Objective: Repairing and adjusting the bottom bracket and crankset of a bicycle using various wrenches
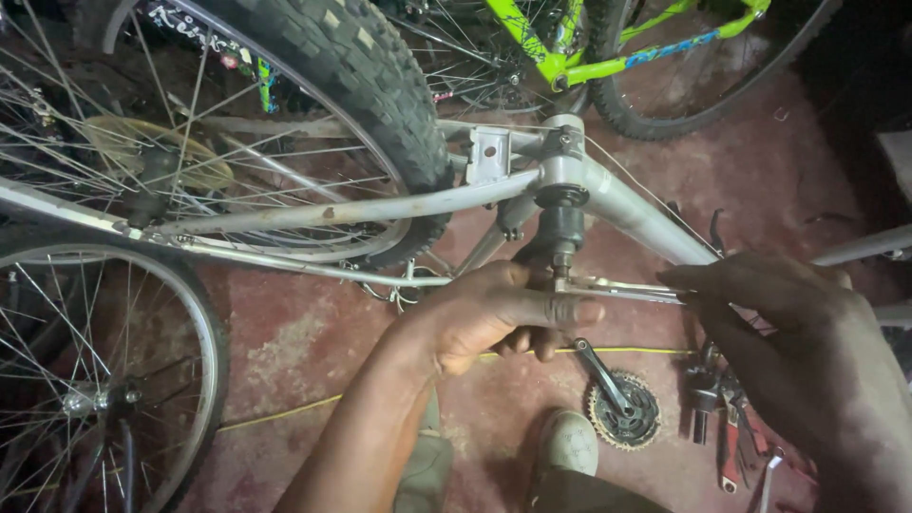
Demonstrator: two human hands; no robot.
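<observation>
Black bottom-bracket axle point(559, 228) protruding from the silver frame shell point(567, 174), a flat metal wrench point(622, 288) horizontal across its tip.

Silver bicycle frame point(380, 204), knobby black tyre point(380, 66), lime-green frame point(560, 62), reddish floor point(285, 342).

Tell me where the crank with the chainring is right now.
The crank with the chainring lies on the red floor, lower right of centre, below the left hand, beside the shoe.
</observation>
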